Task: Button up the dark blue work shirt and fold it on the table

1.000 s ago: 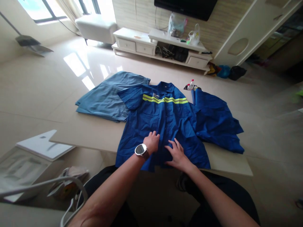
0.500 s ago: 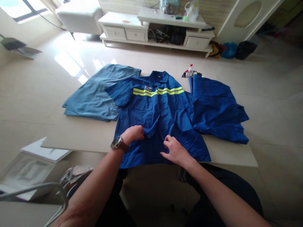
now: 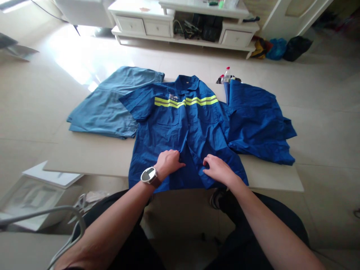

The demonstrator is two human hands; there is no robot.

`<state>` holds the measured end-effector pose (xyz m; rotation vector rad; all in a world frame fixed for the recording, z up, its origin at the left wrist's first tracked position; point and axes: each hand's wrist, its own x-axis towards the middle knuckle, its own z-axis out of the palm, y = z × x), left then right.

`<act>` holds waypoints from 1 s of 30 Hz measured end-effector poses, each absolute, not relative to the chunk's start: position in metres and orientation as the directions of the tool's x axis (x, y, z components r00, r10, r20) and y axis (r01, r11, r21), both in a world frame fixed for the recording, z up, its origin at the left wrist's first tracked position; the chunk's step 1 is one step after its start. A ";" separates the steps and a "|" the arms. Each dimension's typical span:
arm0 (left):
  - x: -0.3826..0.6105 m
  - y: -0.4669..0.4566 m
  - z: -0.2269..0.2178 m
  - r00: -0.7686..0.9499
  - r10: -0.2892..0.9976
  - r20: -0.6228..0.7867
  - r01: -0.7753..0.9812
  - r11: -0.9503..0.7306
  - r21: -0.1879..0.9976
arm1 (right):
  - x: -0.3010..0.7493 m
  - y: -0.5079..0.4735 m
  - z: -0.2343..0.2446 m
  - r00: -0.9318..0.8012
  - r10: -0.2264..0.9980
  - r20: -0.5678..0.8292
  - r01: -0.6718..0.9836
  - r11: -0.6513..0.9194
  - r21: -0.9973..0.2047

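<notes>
i see a royal-blue short-sleeved work shirt with yellow reflective chest stripes (image 3: pixel 185 127) lying front-up on a pale beige tabletop (image 3: pixel 92 155). my left hand (image 3: pixel 168 163), a round-faced wristwatch (image 3: pixel 149 175) at its wrist, pinches the left front edge near the hem. my right hand (image 3: pixel 218 170) grips the right front edge. a folded grey-blue garment (image 3: pixel 112 107) lies to the left, a crumpled royal-blue garment (image 3: pixel 257 123) to the right.

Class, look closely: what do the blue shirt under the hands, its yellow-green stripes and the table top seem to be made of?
The blue shirt looks like matte woven cloth, perhaps cotton blend: it creases softly and drapes over the table edge. Its yellow-green stripes seem to be reflective tape, judging by the bright colour with a paler centre line. The table top is smooth, pale beige, possibly laminate or stone; the look leaves that open.
</notes>
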<state>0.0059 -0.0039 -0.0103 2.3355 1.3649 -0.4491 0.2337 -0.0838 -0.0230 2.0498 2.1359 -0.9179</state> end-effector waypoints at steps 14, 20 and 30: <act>0.013 0.004 -0.010 0.451 0.675 -0.584 0.867 -0.176 0.467 | 0.251 -0.083 -0.023 -0.236 0.812 -0.534 0.867 -0.072 -0.493; 0.005 0.009 -0.006 0.374 0.749 -0.547 0.913 -0.194 0.358 | 0.246 -0.074 -0.012 -0.339 0.801 -0.494 0.768 -0.067 -0.636; -0.009 -0.057 0.011 0.399 0.528 -0.750 0.837 0.124 0.532 | 0.235 -0.087 -0.023 -0.454 0.763 -0.459 0.634 -0.085 -0.769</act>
